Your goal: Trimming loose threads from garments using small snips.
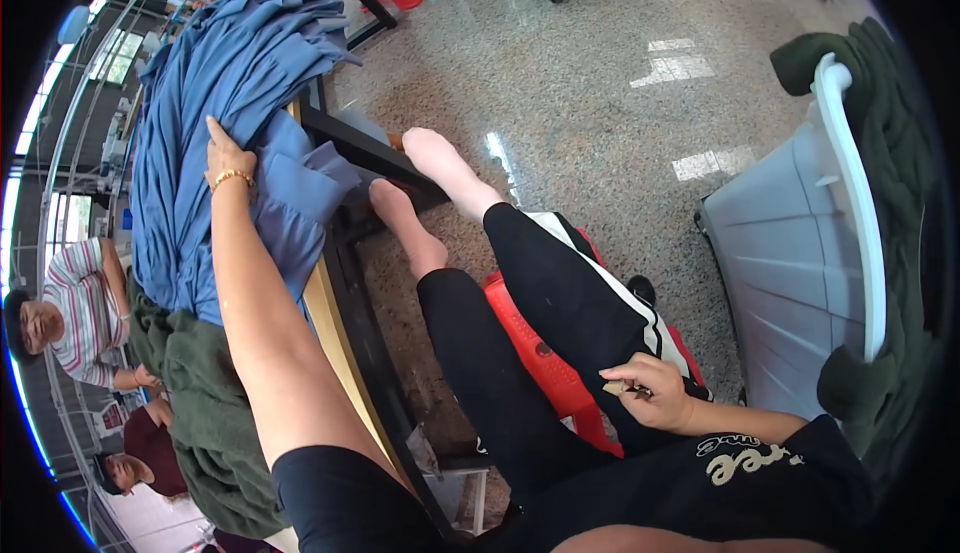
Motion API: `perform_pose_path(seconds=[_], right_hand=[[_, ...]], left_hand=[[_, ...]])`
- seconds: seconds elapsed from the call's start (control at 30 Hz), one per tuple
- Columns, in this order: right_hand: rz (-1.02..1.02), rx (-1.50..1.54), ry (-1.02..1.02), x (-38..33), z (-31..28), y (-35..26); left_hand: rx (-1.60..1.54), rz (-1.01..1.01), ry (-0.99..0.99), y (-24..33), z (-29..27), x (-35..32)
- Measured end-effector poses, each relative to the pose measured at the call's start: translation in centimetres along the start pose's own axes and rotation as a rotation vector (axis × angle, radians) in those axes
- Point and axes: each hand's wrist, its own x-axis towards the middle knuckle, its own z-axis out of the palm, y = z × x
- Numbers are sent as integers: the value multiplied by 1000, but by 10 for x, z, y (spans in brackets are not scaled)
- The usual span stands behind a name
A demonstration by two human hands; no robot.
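Observation:
A large heap of blue cloth pieces (190, 183) lies along the table at the left, its layers bunched and draped. On top of it rests my left hand (232, 156), a gold-coloured bracelet at the wrist. One finger is stretched out flat on the cloth; the others show only in part. A blue piece (300, 178) with ruffled edges hangs over the table edge beside that hand. Above my thigh, my right hand (652, 393) is closed round a small tool (628, 390) with a pale, yellowish end and a dark part. Its exact kind is unclear.
Dark green cloth (215, 423) is piled nearer me on the wooden-edged table (335, 328). A grey wheeled bin (790, 233) with green cloth over its rim stands right. A red stool (540, 353) is under my legs. Two people (75, 313) are across the table.

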Motion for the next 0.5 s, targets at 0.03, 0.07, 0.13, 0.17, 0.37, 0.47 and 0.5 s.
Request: perform_pose_path(seconds=[0.03,0.07,0.13,0.17,0.37,0.47,0.5], right_hand=[[16,-8,8,-1,-2,0],[25,-20,-1,-3,-5,1],[36,-5,-6,-2,-5,1],[28,0,-19,0,-4,3],[-5,8,41,-1,0,2],[6,34,44,-4,1,0],[11,27,48,-4,1,1]], left_hand=[[46,-11,10,10,2,3],[57,-13,31,17,5,2],[87,-35,67,11,1,6],[176,-8,44,5,2,11],[188,8,5,-16,-19,7],[149,143,-15,-34,-27,-2],[160,147,-16,-32,-26,-9]])
